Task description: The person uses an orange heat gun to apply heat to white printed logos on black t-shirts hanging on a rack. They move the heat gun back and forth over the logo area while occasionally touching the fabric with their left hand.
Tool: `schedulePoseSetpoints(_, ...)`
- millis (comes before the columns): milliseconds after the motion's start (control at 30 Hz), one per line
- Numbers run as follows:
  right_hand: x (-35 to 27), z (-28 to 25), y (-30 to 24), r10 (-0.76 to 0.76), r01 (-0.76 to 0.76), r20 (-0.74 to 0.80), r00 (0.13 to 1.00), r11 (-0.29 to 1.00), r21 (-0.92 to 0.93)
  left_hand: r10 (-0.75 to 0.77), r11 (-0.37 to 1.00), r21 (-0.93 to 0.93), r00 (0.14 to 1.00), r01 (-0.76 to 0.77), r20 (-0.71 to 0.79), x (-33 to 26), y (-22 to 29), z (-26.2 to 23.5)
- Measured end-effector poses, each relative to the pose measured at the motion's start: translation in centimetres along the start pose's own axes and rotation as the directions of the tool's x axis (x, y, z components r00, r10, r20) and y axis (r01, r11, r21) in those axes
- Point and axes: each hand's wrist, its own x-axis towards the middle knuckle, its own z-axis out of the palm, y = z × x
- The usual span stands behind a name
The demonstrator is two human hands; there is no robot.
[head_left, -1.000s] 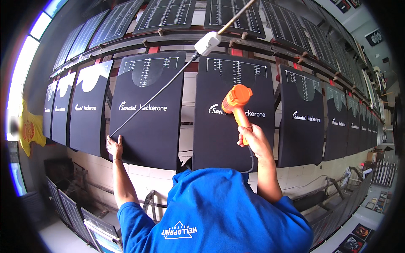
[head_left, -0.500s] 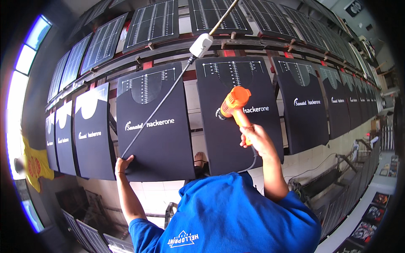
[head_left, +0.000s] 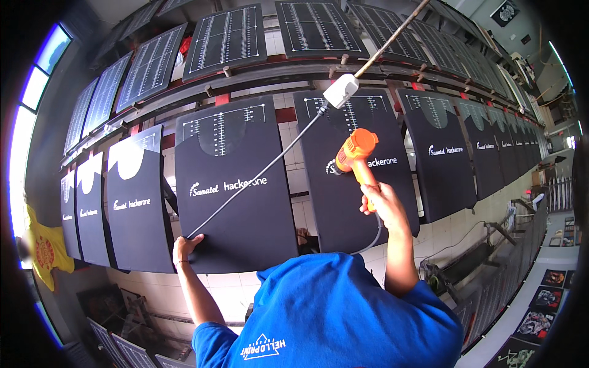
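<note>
In my right hand (head_left: 382,203) is an orange heat gun (head_left: 358,147), gripped by its handle. Its dark nozzle points down at the white print on a black fabric piece (head_left: 362,211) laid over a printing board, partly hiding the lettering. My left hand (head_left: 186,248) is at the lower left edge of another black fabric piece (head_left: 236,227), thumb stretched to the right. A grey cable (head_left: 270,162) runs from this hand up to a white socket block (head_left: 341,91) on a rod. The left fingers appear closed around the cable, partly hidden.
More black fabric pieces (head_left: 445,172) on boards line up on both sides. Behind a dark rail stand bare boards with white ruled marks (head_left: 224,40). A yellow cloth (head_left: 49,245) hangs at far left. The gun's cord (head_left: 375,236) loops down beside my right forearm.
The socket block and upper cable have swung right and nearer. The heat gun has shifted slightly right across the print, uncovering part of the lettering. The whole view has also shifted slightly.
</note>
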Motion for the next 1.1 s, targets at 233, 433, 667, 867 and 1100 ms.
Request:
schedulePoseSetpoints(233,0.0,0.5,0.4,-0.029,0.029,0.036,0.999,0.999,0.018,-0.038,0.999,0.021,0.997,0.040,-0.066,-0.9,0.2,0.4)
schedulePoseSetpoints(433,0.1,0.6,0.2,-0.033,0.031,0.072,0.997,0.999,0.027,0.045,0.999,-0.024,0.996,-0.046,-0.071,-0.7,-0.4,0.5)
schedulePoseSetpoints(667,1.1,0.9,0.3,-0.064,0.065,0.084,0.994,0.998,-0.005,-0.006,0.999,0.041,0.997,0.009,-0.075,0.0,-1.0,1.2)
schedulePoseSetpoints(867,1.5,0.9,0.5,-0.048,0.047,0.091,0.995,0.999,0.007,-0.015,0.999,0.043,0.997,0.018,-0.082,-0.7,-0.2,0.5)
schedulePoseSetpoints(1100,0.3,1.1,0.3,-0.049,0.053,0.143,0.989,0.998,-0.025,-0.006,1.000,0.027,0.996,0.008,-0.093,0.3,-1.6,1.5)
